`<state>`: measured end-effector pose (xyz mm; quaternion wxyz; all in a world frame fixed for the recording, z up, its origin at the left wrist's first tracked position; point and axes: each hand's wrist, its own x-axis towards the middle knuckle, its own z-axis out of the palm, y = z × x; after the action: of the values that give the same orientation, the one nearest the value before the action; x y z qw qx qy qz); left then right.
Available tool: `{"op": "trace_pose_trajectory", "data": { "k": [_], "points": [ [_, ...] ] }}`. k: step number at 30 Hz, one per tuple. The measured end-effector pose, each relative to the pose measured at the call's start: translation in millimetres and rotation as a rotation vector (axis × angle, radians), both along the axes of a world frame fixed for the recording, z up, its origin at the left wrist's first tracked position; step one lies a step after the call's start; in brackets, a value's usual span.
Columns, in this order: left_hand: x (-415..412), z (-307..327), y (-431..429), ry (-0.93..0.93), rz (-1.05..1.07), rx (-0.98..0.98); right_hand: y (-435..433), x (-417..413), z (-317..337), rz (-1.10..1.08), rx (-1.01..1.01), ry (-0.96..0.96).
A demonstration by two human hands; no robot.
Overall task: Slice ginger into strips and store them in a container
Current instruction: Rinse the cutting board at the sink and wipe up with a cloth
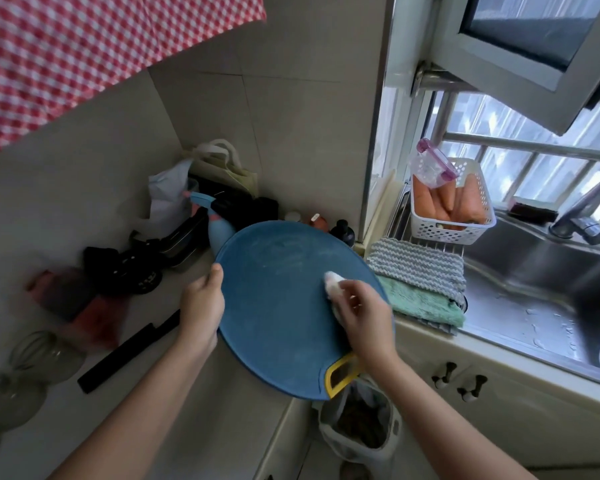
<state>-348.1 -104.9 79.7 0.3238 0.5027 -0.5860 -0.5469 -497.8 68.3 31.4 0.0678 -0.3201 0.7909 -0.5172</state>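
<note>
A round blue cutting board with a yellow handle hole is held tilted above the counter corner. My left hand grips its left rim, thumb on the top face. My right hand holds a white wad, cloth or paper, pressed against the board's right side. A black knife lies on the counter to the left. A clear container with a purple-clipped lid rests in the white basket. No ginger is visible.
A white basket of carrots sits by the window. Folded grey and green towels lie beside the steel sink. A blue spray bottle, bags, dark items and glass jars crowd the counter. A bagged bin stands below.
</note>
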Motion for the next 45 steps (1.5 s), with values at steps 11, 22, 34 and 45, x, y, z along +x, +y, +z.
{"op": "trace_pose_trajectory", "data": {
  "k": [11, 22, 34, 45],
  "points": [
    [-16.2, 6.6, 11.8, 0.040, 0.041, 0.004, -24.2, 91.2, 28.5, 0.454, -0.206, 0.049],
    [-3.6, 15.9, -2.5, 0.039, -0.079, -0.034, 32.8, 14.6, -44.4, 0.084, -0.016, 0.010],
    [9.2, 11.5, 12.5, -0.038, -0.256, -0.040, 21.2, 49.3, -20.7, 0.031, -0.159, -0.013],
    [9.2, 6.7, 23.3, -0.001, -0.232, 0.093, 4.4, 77.2, -48.3, 0.020, -0.046, -0.029]
  ]
}}
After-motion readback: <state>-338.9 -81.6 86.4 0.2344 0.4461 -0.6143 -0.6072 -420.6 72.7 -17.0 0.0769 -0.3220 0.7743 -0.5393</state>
